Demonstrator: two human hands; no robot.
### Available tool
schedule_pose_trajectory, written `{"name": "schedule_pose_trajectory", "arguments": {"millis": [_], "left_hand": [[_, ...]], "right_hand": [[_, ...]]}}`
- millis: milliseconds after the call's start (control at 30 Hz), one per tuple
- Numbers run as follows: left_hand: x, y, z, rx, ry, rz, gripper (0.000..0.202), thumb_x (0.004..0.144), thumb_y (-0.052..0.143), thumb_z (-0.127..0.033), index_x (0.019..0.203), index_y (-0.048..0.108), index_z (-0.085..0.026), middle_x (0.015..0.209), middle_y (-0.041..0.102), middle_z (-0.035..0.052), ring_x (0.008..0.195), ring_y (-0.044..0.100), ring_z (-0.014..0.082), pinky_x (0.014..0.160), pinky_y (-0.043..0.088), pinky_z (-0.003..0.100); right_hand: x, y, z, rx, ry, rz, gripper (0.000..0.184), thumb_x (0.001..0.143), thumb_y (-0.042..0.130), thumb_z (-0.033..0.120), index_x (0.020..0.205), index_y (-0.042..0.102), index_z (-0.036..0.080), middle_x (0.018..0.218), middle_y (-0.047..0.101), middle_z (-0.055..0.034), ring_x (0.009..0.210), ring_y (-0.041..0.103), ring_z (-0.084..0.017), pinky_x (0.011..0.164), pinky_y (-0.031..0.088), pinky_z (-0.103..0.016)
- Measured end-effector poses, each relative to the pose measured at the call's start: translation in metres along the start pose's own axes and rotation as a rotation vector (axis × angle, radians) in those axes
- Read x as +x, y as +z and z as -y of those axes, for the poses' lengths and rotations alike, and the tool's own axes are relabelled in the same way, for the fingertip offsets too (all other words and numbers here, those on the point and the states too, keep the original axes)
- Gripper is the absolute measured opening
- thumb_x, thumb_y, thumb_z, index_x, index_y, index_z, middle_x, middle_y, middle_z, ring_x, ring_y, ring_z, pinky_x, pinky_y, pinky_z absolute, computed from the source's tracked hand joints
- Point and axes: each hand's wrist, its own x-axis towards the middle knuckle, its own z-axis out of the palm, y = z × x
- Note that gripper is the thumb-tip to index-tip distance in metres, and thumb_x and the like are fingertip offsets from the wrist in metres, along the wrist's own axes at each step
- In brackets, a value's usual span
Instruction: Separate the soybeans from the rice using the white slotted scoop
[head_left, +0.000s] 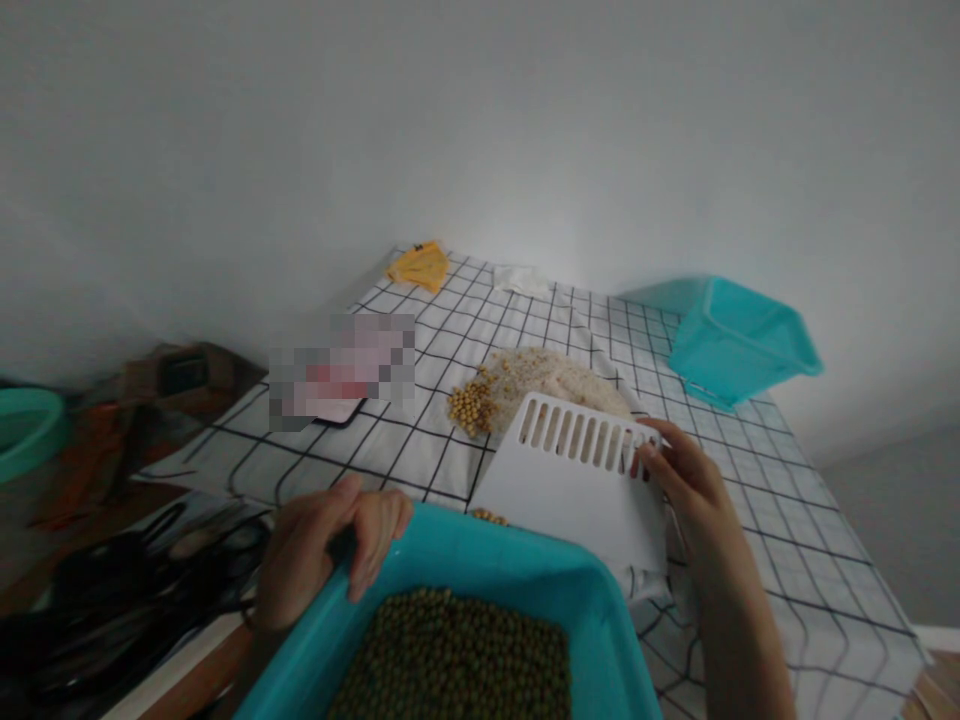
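Observation:
My left hand (330,540) is wrapped round the rim of a turquoise plastic basin (487,545), its fingers bent over the far left corner. Inside the basin lies a thick layer of small round beans (457,650), dark greenish brown in the shade. With my right hand (679,465) I grip the slotted edge of a white plastic board (570,480), which slopes towards the basin's far rim. A few yellow beans (489,516) show between the board and the rim. Just beyond the board, yellow beans (472,402) and a pale, rice-like grain heap (555,375) lie on the cloth.
A black-and-white checked cloth (427,380) covers the table. Another turquoise basin (742,345) stands tilted at the right. A yellow cloth (420,266) and a white one (520,280) lie near the wall. A blurred-out item (345,370) is at the left edge.

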Motion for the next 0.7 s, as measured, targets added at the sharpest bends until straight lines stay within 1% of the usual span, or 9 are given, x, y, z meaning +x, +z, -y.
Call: {"name": "schedule_pose_trajectory", "arguments": {"millis": [100,200,300,367,467,600,700], "left_hand": [[-0.001,0.000,-0.001,-0.087,-0.018,-0.005,0.061,0.101,0.047,-0.041,0.046,0.064,-0.024,0.035,0.055,-0.0010,0.038,0.041,0.0155,0.063,0.035,0.039],[-0.002,-0.001,-0.001,-0.106,-0.019,0.025,0.060,0.101,0.049,-0.041,0.047,0.065,-0.023,0.036,0.057,-0.0011,0.039,0.042,0.0152,0.064,0.035,0.039],[-0.002,-0.003,-0.001,-0.122,-0.012,0.030,0.060,0.102,0.048,-0.041,0.047,0.066,-0.023,0.037,0.057,-0.0012,0.040,0.042,0.0151,0.064,0.035,0.038],[-0.002,-0.004,-0.001,-0.121,-0.012,0.045,0.060,0.102,0.049,-0.041,0.048,0.066,-0.023,0.037,0.057,-0.0011,0.040,0.043,0.0151,0.065,0.035,0.038],[-0.001,-0.005,-0.002,-0.104,-0.024,0.061,0.060,0.102,0.048,-0.041,0.048,0.066,-0.023,0.038,0.057,-0.0008,0.040,0.044,0.0155,0.065,0.036,0.038],[0.000,-0.005,-0.001,-0.102,-0.016,0.044,0.061,0.103,0.045,-0.040,0.048,0.065,-0.023,0.037,0.057,-0.0008,0.040,0.044,0.0153,0.063,0.035,0.039],[-0.001,-0.003,0.000,-0.104,-0.006,0.036,0.061,0.103,0.044,-0.039,0.048,0.064,-0.022,0.037,0.055,-0.0009,0.040,0.042,0.0153,0.063,0.035,0.039]], "right_hand": [[0.008,-0.001,0.002,-0.030,-0.023,0.047,0.021,0.086,0.071,0.039,0.099,0.072,0.023,0.066,0.063,0.0022,0.062,0.059,-0.015,0.058,0.045,-0.026],[0.018,-0.001,0.005,-0.068,-0.023,0.107,0.022,0.083,0.071,0.041,0.095,0.071,0.023,0.064,0.064,0.0022,0.059,0.059,-0.016,0.056,0.045,-0.026],[0.025,0.000,0.005,-0.093,0.024,0.181,0.024,0.079,0.073,0.043,0.090,0.067,0.022,0.059,0.062,0.0032,0.054,0.055,-0.015,0.051,0.041,-0.025],[0.025,0.001,0.004,-0.097,0.063,0.211,0.026,0.078,0.074,0.043,0.089,0.066,0.022,0.058,0.060,0.0038,0.052,0.053,-0.014,0.049,0.038,-0.024],[0.021,0.002,0.005,-0.057,0.062,0.219,0.027,0.079,0.074,0.045,0.090,0.066,0.021,0.061,0.059,0.0034,0.056,0.053,-0.014,0.052,0.040,-0.024],[0.015,0.001,0.014,0.002,-0.003,0.224,0.023,0.082,0.074,0.044,0.088,0.068,0.022,0.069,0.059,0.0019,0.063,0.055,-0.015,0.056,0.044,-0.024],[0.013,0.000,0.017,0.024,-0.040,0.220,0.020,0.085,0.073,0.042,0.087,0.068,0.023,0.071,0.060,0.0016,0.065,0.055,-0.015,0.058,0.045,-0.024]]}}
